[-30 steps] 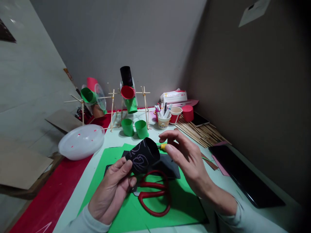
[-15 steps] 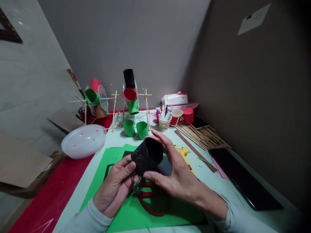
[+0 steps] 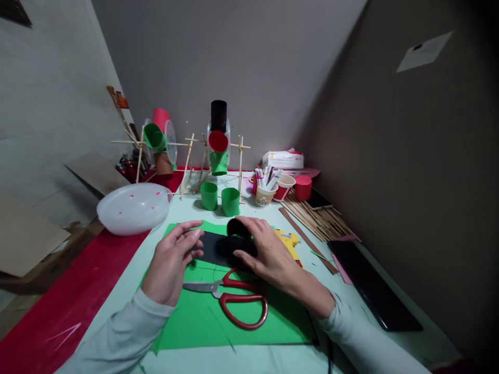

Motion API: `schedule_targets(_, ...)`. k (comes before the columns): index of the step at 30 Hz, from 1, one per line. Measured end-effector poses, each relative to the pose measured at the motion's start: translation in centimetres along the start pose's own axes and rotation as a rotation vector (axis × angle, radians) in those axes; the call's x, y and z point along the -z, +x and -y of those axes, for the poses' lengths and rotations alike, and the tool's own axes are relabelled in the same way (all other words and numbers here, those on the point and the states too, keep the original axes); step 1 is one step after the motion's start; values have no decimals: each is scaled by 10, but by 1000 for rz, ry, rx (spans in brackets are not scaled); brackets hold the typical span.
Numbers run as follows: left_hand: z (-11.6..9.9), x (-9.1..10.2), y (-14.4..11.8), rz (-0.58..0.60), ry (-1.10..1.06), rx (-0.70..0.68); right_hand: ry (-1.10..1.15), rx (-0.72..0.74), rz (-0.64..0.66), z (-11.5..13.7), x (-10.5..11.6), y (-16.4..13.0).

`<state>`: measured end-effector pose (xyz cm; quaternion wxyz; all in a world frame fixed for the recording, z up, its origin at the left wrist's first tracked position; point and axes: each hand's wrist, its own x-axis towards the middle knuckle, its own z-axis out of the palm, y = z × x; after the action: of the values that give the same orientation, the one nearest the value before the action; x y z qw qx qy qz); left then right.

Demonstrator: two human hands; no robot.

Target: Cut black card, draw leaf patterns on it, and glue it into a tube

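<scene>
A rolled black paper cup (image 3: pixel 236 228) stands on a black paper sheet (image 3: pixel 212 248), which lies on a green sheet (image 3: pixel 202 319). My right hand (image 3: pixel 265 254) covers the cup from the right, fingers wrapped around it. My left hand (image 3: pixel 171 262) rests with spread fingers on the left edge of the black sheet and holds nothing. Red-handled scissors (image 3: pixel 237 301) lie shut on the green sheet just in front of both hands. A yellow glue gun (image 3: pixel 287 240) shows behind my right hand.
Two green paper cups (image 3: pixel 220 199) stand beyond the sheets, before a stick frame (image 3: pixel 212 150) carrying green, red and black cups. A clear plastic bowl (image 3: pixel 132 208) lies left. Marker cups (image 3: pixel 268 189), a red cup (image 3: pixel 303 187), wooden sticks (image 3: pixel 319 218) and a black tablet (image 3: pixel 370 283) lie right.
The black cup went from held up in both hands down onto the black sheet. My left hand let go of it and flattened on the paper; my right hand stayed on the cup.
</scene>
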<state>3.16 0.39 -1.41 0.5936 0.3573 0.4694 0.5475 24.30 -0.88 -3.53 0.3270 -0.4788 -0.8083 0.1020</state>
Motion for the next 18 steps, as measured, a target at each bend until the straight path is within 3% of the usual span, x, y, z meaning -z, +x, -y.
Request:
schedule_targets(6,0,0,0,43,-27,-20,17,15,53,2,12,0)
schedule_targets(14,-3,1,3,25,-97,-48,136,-29,-189,-6,51,4)
schedule_targets(18,-4,-2,3,32,-123,-67,-23,114,-146,3,55,7)
